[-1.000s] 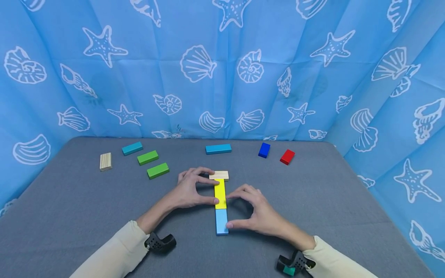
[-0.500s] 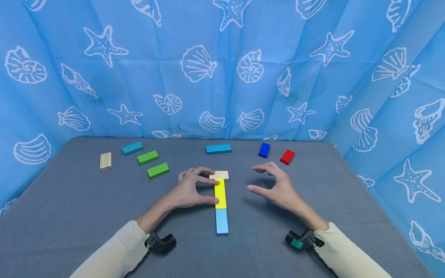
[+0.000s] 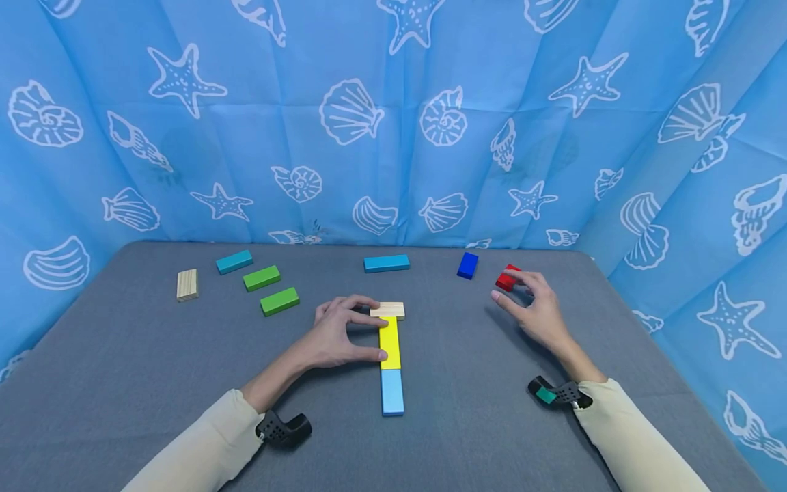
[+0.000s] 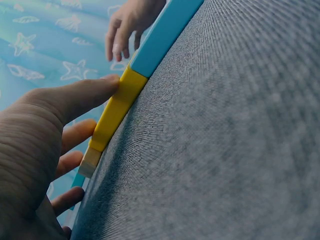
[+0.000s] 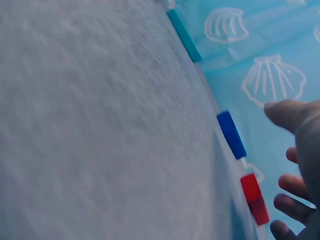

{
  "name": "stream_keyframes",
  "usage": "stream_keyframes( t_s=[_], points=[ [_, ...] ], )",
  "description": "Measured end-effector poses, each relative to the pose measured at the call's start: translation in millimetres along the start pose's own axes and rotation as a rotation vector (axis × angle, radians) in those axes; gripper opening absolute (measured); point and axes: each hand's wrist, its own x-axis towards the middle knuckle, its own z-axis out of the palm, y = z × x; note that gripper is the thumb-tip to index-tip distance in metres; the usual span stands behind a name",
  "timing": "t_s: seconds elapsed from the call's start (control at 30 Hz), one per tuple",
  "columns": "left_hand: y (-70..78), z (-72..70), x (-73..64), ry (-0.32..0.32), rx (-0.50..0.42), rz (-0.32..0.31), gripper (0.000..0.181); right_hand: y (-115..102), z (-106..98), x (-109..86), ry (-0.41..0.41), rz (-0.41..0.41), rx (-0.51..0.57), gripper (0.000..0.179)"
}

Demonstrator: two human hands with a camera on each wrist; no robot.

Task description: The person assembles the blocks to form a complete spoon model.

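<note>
My left hand [image 3: 337, 335] rests at the left side of a yellow block [image 3: 390, 345], thumb and index fingertips on its edge, another fingertip at a plain wooden block [image 3: 391, 310]. In the left wrist view, the thumb lies fairly straight against the yellow block [image 4: 117, 107]. The wooden block lies crosswise at the yellow block's far end, and a light blue block [image 3: 392, 393] lines up at its near end. Over the right part of the table, my right hand [image 3: 541, 311] has its fingers spread, holding nothing, fingertips close by a red block [image 3: 505, 281], partly covered in the head view.
Right of the middle lies a dark blue block [image 3: 467, 266]; a teal block [image 3: 386, 264] is at the back. Two green blocks [image 3: 279, 302], another teal block [image 3: 234, 262] and another wooden block [image 3: 187, 285] lie at the left. A shell-patterned curtain [image 3: 393, 137] surrounds the grey table [image 3: 443, 437].
My right hand has let go of the light blue and yellow blocks' side and moved right and away to the red block. The left hand and the row of blocks have stayed put.
</note>
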Motion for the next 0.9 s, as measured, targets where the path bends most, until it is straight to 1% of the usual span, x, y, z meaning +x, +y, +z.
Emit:
stream_keyframes(
  t_s=[0.17, 0.33, 0.6, 0.73, 0.9],
  points=[
    [-0.2, 0.4, 0.0, 0.0, -0.001, -0.002, 0.051, 10, -5, -0.3, -0.039, 0.051, -0.076, 0.062],
    [0.1, 0.4, 0.1, -0.003, -0.006, -0.004, 0.051, 13, -7, -0.4, -0.09, 0.073, -0.11, 0.069],
    [-0.2, 0.4, -0.2, -0.007, -0.007, -0.007, 0.051, 14, -6, -0.2, -0.156, 0.1, -0.188, 0.069],
    [0.2, 0.2, -0.6, -0.006, -0.008, -0.01, 0.051, 14, -5, -1.2, -0.169, 0.091, -0.213, 0.067],
    [0.3, 0.4, -1.0, -0.003, -0.007, -0.011, 0.05, 14, -5, -1.3, -0.17, 0.09, -0.219, 0.068]
  ],
)
